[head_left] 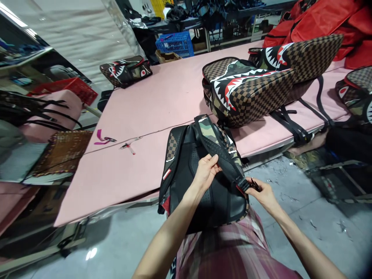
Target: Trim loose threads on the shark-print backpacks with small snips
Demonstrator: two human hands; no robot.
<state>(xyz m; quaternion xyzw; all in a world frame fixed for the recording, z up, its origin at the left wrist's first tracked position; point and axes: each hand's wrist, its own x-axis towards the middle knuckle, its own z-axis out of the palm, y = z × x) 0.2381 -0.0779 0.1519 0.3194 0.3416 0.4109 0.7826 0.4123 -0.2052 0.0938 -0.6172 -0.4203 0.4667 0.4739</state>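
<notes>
A black backpack (200, 193) with checkered and camouflage trim rests on my lap against the table edge, its padded back panel facing up. My left hand (207, 170) pinches the edge of its shoulder strap (225, 164), about midway along. At the strap's lower end, beside the black buckle (241, 183), is my right hand (263, 195). Its fingers are closed around small dark thread snips (255, 185), partly hidden by the fingers, and the fingertips meet the strap end.
A pink-covered table (139, 104) bears checkered shark-mouth backpacks (255, 93), a smaller shark-mouth bag (126, 71), snips with a pink ribbon (109, 139) and a pen (128, 146). Red bags (325, 23) are piled at back right. Another person's arm (309, 143) shows at right.
</notes>
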